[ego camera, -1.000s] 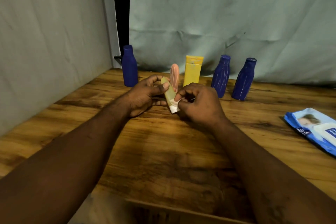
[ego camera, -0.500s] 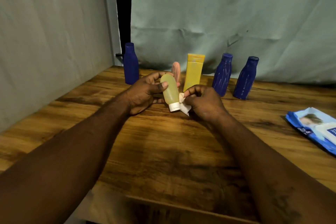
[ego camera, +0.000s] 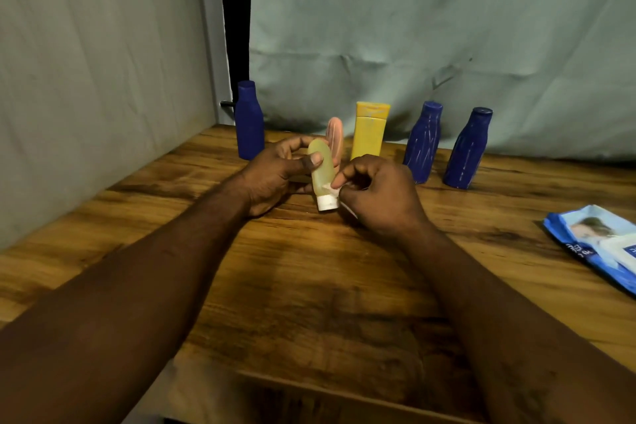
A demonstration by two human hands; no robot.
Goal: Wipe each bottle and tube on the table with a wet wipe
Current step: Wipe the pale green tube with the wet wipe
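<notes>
Wrinkled grey cloth backs our grainy wooden table (ego camera: 309,286) | our left hand (ego camera: 272,175) grips a soft, translucent pale tube (ego camera: 321,169), white cap (ego camera: 326,203) downward, mid-table | our right hand (ego camera: 378,196) pinches a crumpled white wipe (ego camera: 335,188) against its lower end | behind: three blue bottles (ego camera: 249,120) (ego camera: 422,141) (ego camera: 468,148), boxy yellow tube (ego camera: 369,131), rounded pink tube (ego camera: 335,138) | glossy blue wipes pack (ego camera: 599,244) at right

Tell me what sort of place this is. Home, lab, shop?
Likely a staged recording corner, not a lived-in room: plain cloth sheets hang as walls behind a wooden table, blue bottles and a yellow tube stand in a row at its far edge, and a wet wipe pack lies to one side.
</notes>
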